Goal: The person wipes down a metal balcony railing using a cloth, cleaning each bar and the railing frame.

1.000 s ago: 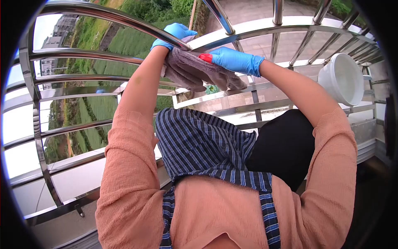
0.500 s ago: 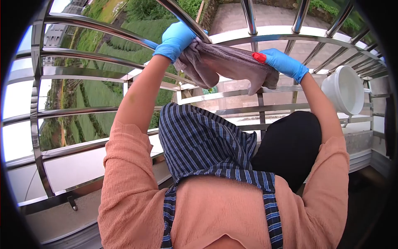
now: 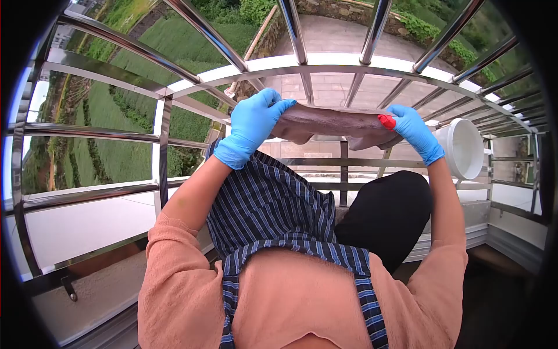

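Behind, railing (image 3: 325,61) is curving; left hand (image 3: 251,125) and right hand (image 3: 414,132) are gripping cloth (image 3: 334,123) ends, stretching it sideways.

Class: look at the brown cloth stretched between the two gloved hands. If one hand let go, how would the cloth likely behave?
The brown cloth would probably flop down: it sags and bunches between the left hand and right hand, so it looks soft, not stiff. It seems light, since fingertip pinches hold it. Its fuzzy surface likely grips gloves rather than slipping.

place: home balcony; steel railing (image 3: 174,87); green fields (image 3: 116,110) below; white bucket (image 3: 459,148)
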